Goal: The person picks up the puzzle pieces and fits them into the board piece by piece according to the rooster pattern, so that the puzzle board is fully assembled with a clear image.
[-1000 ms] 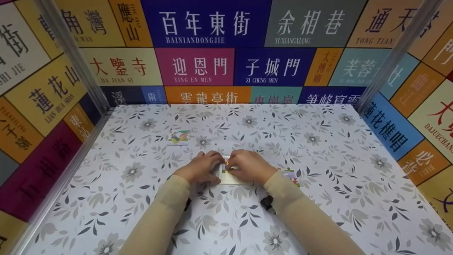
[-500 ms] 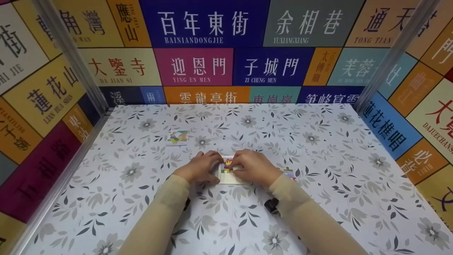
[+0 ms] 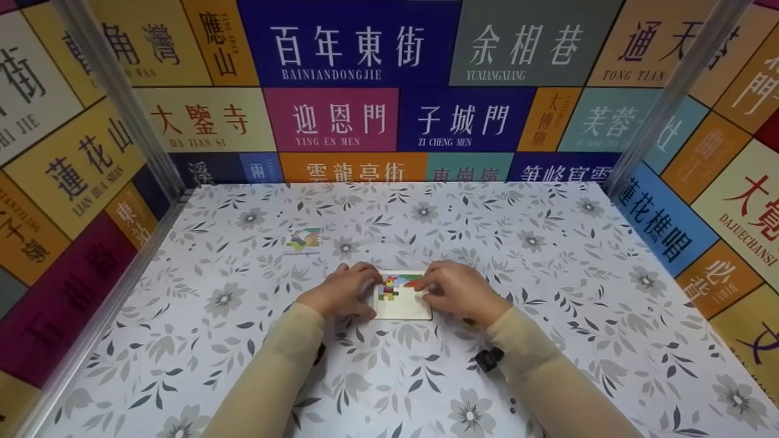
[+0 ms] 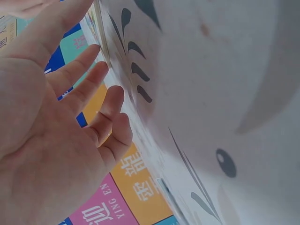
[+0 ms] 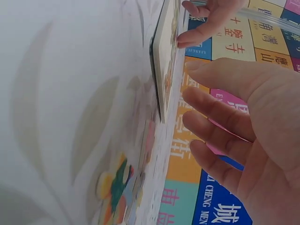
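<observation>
A cream jigsaw puzzle board [image 3: 405, 307] lies flat on the table, with colourful fitted pieces [image 3: 389, 289] along its left and top. My left hand [image 3: 345, 291] touches the board's left edge with thumb and fingertips; in the left wrist view its fingers are spread and fairly straight. Over the board's upper right side is my right hand [image 3: 462, 292]. Seen from the right wrist, that right hand [image 5: 234, 117] has parted fingers and no piece visible between them. Loose jigsaw pieces [image 5: 117, 187] lie beside the board, mostly covered by the right hand in the head view.
A small picture card [image 3: 302, 240] lies behind and left of the board. The floral tablecloth [image 3: 243, 365] runs to panels [image 3: 341, 118] printed with Chinese signs at the back and sides.
My right hand has moved right from the board's left part to its right side, uncovering the pieces along the top. The left hand stays at the left edge.
</observation>
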A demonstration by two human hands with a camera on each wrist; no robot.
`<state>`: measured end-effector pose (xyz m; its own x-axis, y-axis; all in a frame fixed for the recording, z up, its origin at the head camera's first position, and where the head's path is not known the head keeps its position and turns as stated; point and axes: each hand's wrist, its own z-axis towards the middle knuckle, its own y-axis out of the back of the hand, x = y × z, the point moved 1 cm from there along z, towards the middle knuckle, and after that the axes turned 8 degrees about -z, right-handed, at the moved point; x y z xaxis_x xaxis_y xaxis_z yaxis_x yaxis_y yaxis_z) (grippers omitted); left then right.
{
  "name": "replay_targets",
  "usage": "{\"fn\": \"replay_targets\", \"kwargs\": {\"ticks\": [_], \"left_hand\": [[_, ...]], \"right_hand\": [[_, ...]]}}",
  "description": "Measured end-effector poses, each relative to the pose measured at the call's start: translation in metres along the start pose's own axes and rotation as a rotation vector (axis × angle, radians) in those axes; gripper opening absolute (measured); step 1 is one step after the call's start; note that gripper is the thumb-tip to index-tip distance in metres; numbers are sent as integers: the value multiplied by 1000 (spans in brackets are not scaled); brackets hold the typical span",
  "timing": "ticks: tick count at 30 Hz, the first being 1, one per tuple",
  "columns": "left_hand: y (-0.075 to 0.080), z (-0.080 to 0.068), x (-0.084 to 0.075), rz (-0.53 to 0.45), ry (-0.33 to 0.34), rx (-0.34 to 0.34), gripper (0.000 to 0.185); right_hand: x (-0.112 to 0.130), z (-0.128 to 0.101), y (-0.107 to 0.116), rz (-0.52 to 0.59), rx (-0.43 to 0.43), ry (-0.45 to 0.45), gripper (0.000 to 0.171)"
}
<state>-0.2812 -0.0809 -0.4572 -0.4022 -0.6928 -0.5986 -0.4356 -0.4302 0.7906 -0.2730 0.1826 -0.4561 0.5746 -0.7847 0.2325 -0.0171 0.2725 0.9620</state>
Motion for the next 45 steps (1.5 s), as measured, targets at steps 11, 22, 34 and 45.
{"fn": "replay_targets", "kwargs": {"ticks": [11,22,34,45], "left_hand": [[-2,2,2,-18,54,13,61],[6,-1,3,22,53,7,58],[2,3,1,21,52,25,58],[-3,5,3,-8,85,31,60]], "right_hand": [[-14,-17,5,22,12,-54,13],[-26,-24,13,-13,18,-26,18],[-43,-46,23,-3,72,-60,18],[-51,-66,26,30,102,-79,16]]}}
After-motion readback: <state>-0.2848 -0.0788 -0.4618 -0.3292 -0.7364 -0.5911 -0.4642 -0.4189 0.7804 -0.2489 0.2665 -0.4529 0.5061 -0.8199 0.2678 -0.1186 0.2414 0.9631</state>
